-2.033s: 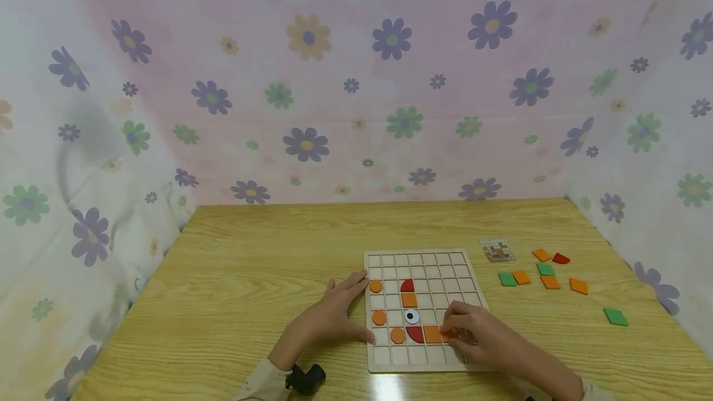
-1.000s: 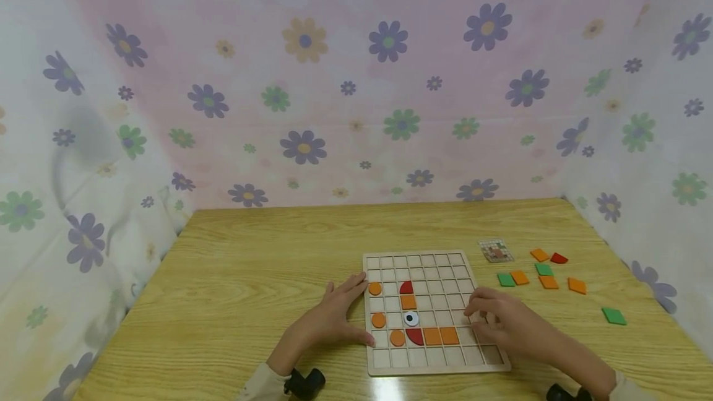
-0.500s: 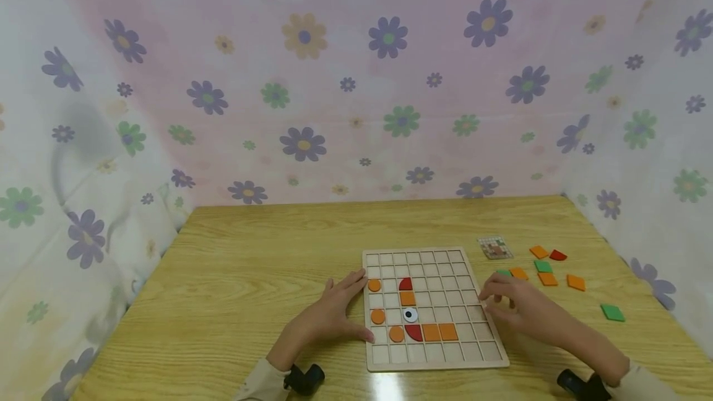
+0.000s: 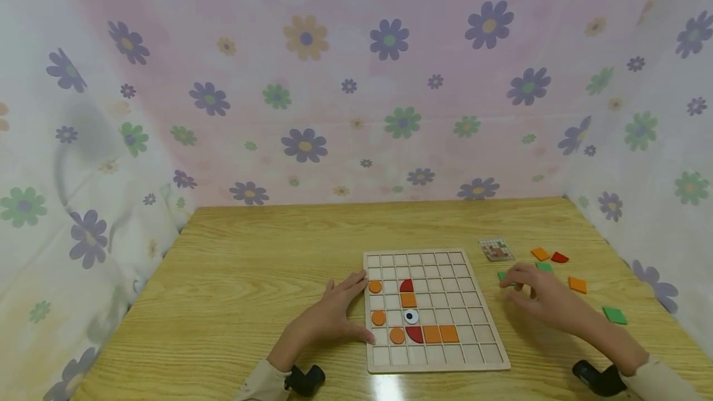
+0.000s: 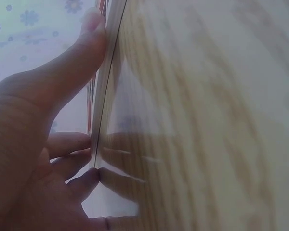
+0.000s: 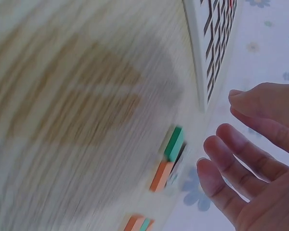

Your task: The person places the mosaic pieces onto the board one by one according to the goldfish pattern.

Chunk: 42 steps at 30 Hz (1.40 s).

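Observation:
A wooden grid board [image 4: 468, 354] lies on the table. My left hand [image 4: 327, 317] rests at its left edge, fingers and thumb spread and touching the rim. Set in its cells are orange discs [image 4: 378, 318], red quarter-circles [image 4: 414, 334], orange squares [image 4: 431, 334] and a white eye disc [image 4: 411, 316]. My right hand [image 4: 543, 296] is over the loose tiles right of the board, fingers loosely bent with nothing between them. It partly hides a green square tile [image 4: 502, 276]. In the right wrist view, that hand's fingertips are apart from a green tile [image 6: 174, 144] and an orange tile [image 6: 161, 176].
A small patterned card [image 4: 496, 249] lies behind the board's right corner. Further right are an orange tile [image 4: 577, 284], a red quarter-circle [image 4: 559, 257], another orange tile [image 4: 540, 254] and a green tile [image 4: 615, 315]. Flowered cloth [image 4: 356, 79] surrounds the table [image 4: 267, 252].
My right hand has let go of an orange square, now in the board's lower row, and moved right and away to the loose tiles. The left hand has stayed at the board's edge.

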Available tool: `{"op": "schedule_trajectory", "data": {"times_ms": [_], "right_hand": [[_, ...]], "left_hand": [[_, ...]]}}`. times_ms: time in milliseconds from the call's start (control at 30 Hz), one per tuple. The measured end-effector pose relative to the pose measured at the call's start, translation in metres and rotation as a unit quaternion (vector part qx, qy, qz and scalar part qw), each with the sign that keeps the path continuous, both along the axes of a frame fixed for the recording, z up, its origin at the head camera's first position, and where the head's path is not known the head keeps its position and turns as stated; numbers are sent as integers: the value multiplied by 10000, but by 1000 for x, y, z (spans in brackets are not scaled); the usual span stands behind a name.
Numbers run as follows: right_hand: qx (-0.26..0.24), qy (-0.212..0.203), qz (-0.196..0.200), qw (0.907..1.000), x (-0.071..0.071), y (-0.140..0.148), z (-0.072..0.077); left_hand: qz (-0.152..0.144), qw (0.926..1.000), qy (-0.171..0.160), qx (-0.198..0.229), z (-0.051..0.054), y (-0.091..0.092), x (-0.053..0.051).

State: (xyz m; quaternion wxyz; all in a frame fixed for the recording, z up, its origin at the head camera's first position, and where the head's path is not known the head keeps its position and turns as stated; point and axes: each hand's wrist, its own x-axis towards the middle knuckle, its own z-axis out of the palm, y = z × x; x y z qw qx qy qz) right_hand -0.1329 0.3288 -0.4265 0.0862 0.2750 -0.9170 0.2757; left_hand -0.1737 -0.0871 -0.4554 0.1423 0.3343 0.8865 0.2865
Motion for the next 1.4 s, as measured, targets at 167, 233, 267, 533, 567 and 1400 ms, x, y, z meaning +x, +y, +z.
{"op": "schedule_trajectory", "data": {"times_ms": [167,233,267,533,567,1400], "right_hand": [[-140,399,-67,9991,-5,13,-5],[-82,473,-196,9987,-7,19,-5],[-24,493,-287,9984,-8,23,-6],[407,523,-759,9949,-18,47,-9],[397,457,-795,9950,-19,50,-10],[757,-355,-1286,9882,-50,90,-21]], "left_hand": [[-20,10000,5,26,0,0,-1],[-32,10000,-14,34,-1,0,-1],[-35,10000,-24,37,-1,0,-1],[-21,10000,-47,43,-1,0,-1],[-12,10000,-48,39,-1,1,-1],[15,9999,-99,-12,4,1,1]]}}
